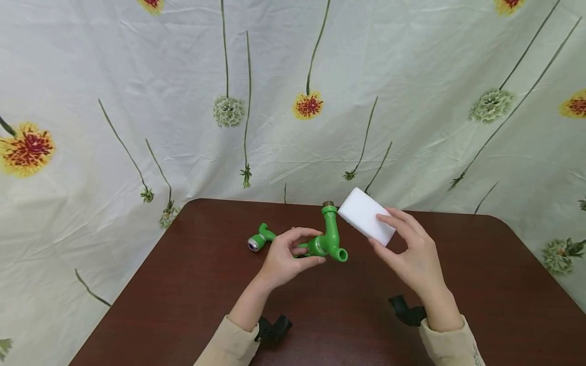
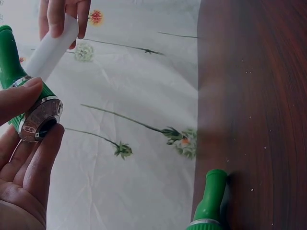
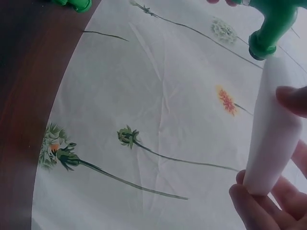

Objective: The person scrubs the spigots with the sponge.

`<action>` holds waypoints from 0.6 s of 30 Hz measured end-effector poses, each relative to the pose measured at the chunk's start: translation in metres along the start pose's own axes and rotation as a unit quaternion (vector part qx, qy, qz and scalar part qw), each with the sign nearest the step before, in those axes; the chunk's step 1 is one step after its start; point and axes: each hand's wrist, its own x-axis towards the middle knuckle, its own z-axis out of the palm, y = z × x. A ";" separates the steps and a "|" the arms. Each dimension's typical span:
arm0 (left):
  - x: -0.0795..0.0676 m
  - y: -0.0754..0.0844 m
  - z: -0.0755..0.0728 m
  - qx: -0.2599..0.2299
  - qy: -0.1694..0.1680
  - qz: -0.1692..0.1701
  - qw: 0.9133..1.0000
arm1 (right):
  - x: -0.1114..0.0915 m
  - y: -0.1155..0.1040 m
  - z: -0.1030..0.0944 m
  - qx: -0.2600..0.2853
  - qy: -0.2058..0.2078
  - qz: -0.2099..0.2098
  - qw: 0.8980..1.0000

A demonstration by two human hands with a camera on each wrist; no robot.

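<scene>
My left hand (image 1: 286, 259) grips a green tap (image 1: 330, 239) by its knob end, with the threaded inlet pointing up and the spout facing forward right. In the left wrist view its chrome-ringed knob (image 2: 41, 120) sits between thumb and fingers. My right hand (image 1: 418, 256) pinches a white sponge block (image 1: 363, 216) between thumb and fingers. One corner of the sponge is right beside the threaded end of the tap. The right wrist view has the sponge (image 3: 271, 129) edge-on, just under the green tap (image 3: 278, 21).
A second green tap (image 1: 260, 239) with a chrome knob lies on the dark brown table (image 1: 183, 290), behind and left of my left hand. A pale flower-printed cloth (image 1: 274, 101) hangs behind the table. Black straps with mounts (image 1: 274, 329) sit on both wrists.
</scene>
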 end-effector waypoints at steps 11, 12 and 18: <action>0.000 0.000 0.000 0.001 0.002 -0.001 1.000 | 0.000 -0.003 0.006 -0.012 0.014 -0.016 1.000; 0.000 0.001 0.000 0.001 0.003 0.000 1.000 | -0.001 -0.002 0.007 -0.017 0.015 -0.018 1.000; 0.000 0.001 -0.001 0.001 0.010 0.006 1.000 | -0.001 -0.001 0.008 -0.040 0.013 -0.021 0.999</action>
